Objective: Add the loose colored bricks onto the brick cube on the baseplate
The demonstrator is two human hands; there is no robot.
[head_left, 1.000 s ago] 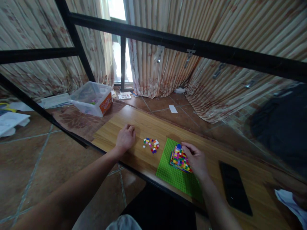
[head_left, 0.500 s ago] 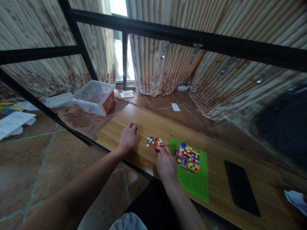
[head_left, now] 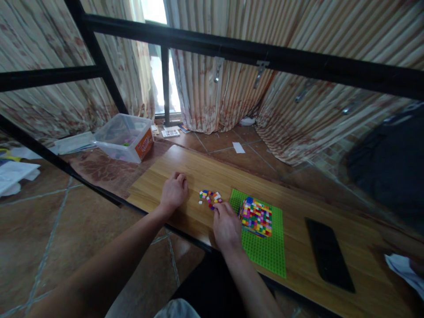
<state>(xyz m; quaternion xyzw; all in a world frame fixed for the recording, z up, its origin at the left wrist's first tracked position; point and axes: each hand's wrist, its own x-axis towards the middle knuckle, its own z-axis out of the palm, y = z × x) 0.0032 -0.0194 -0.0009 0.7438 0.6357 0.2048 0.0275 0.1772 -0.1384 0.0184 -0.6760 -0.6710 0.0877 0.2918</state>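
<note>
Small multicoloured toy bricks [head_left: 208, 199] lie loose in a curved cluster on the wooden table. Thumb and fingers of my right hand [head_left: 227, 225] are pinched together at the cluster's near end, against a dark brick. To the left of the bricks, my left hand [head_left: 175, 191] rests on the wood with its fingers curled in; whatever may be inside is hidden. A block built of many coloured bricks [head_left: 256, 216] stands on a green baseplate [head_left: 265, 254], just right of my right hand. One blue piece sits at its far left corner.
A black flat slab, like a phone or tablet [head_left: 329, 254], lies on the table [head_left: 185, 161] to the right. Beyond the left end, a clear plastic bin [head_left: 124, 137] stands on the floor. Black metal bars [head_left: 212, 44] cross in front of the curtains. White paper [head_left: 404, 271] lies far right.
The view has shifted slightly, so everything appears a little farther left. Both hands keep nearly the same places beside the bricks.
</note>
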